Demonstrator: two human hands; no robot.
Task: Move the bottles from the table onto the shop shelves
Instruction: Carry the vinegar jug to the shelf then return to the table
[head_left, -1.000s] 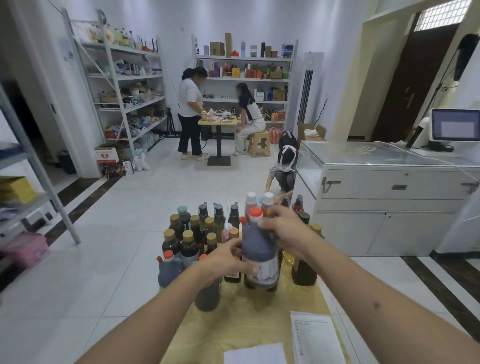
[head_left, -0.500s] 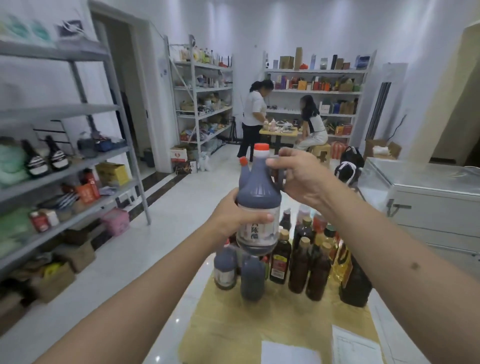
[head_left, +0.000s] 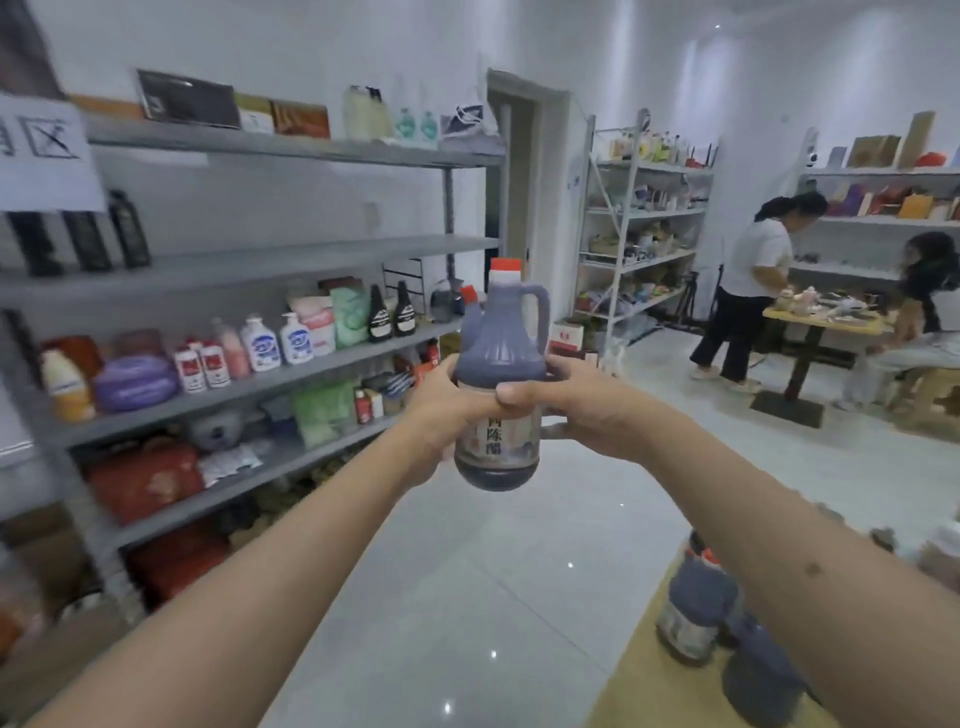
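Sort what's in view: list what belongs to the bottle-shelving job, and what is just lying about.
Belongs to the job:
- dark vinegar bottle, red cap, held upright by left hand and right hand
- grey shelf unit
- dark bottles on the table
- wooden table

Just lying about:
- pump soap bottles
- purple pack
- white far shelving
- two people at a small table

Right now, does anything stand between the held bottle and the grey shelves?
Nothing visible does. Both hands, left and right, hold the bottle in the air, and only open floor lies between it and the grey shelves.
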